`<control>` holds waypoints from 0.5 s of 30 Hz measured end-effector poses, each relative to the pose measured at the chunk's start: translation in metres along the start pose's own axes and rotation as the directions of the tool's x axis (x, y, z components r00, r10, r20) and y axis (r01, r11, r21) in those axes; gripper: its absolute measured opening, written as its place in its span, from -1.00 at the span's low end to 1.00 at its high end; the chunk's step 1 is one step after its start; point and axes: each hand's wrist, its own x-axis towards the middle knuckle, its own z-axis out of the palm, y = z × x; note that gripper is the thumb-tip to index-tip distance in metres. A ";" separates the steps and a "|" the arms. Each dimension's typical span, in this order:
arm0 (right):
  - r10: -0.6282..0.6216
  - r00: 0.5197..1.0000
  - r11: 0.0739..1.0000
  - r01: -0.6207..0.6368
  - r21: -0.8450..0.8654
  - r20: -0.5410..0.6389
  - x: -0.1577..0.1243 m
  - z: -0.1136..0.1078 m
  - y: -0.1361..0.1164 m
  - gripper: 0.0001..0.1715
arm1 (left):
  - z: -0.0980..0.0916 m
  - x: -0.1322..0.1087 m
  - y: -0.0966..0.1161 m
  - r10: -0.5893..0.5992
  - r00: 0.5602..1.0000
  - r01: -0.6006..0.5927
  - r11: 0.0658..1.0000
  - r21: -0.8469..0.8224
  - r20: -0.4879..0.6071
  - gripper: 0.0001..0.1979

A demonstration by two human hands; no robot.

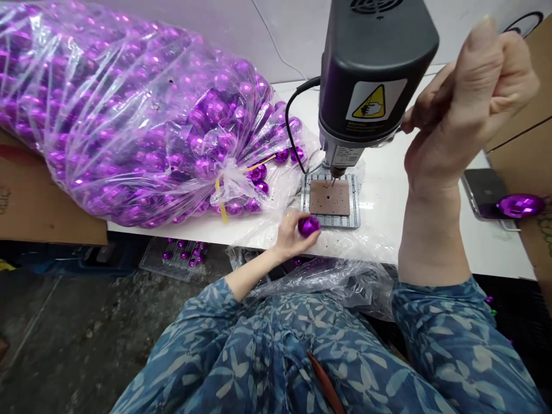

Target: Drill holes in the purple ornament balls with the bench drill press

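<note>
My left hand point(291, 230) is closed around a small shiny purple ball point(309, 225), just in front of the drill press's base. A grey bench drill press point(373, 69) stands over a metal base plate point(354, 202) with a brown block point(330, 197) that has a hole in it; the bit hangs just above the block. My right hand point(461, 98) is raised beside the machine head, fingers wrapped around its thin feed lever, which is mostly hidden.
A big clear plastic bag point(129, 109) full of purple balls lies on the white table point(431, 218) at left. A phone point(485, 192) and a faceted purple ball point(520, 205) lie at right by cardboard point(524, 149). Plastic sheeting point(336, 279) drapes onto my lap.
</note>
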 end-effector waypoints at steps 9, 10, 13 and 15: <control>-0.033 0.999 0.998 0.032 0.045 0.023 0.000 0.002 -0.003 -0.01 | -0.064 -0.096 -0.009 0.200 0.900 -0.304 0.924 0.231 0.387 -0.49; -0.037 0.999 0.998 0.036 0.047 0.020 0.000 0.003 -0.003 -0.02 | -0.066 -0.081 -0.014 0.183 0.925 -0.261 0.943 0.206 0.332 -0.55; -0.043 0.999 0.997 0.042 0.058 0.010 0.001 0.003 -0.001 -0.03 | -0.063 -0.005 -0.032 -0.005 0.999 -0.005 0.984 0.180 0.053 -0.64; -0.056 0.998 0.996 0.056 0.069 0.000 0.001 0.002 0.001 -0.01 | -0.056 0.061 -0.050 -0.160 0.981 0.177 0.971 0.162 -0.110 -0.67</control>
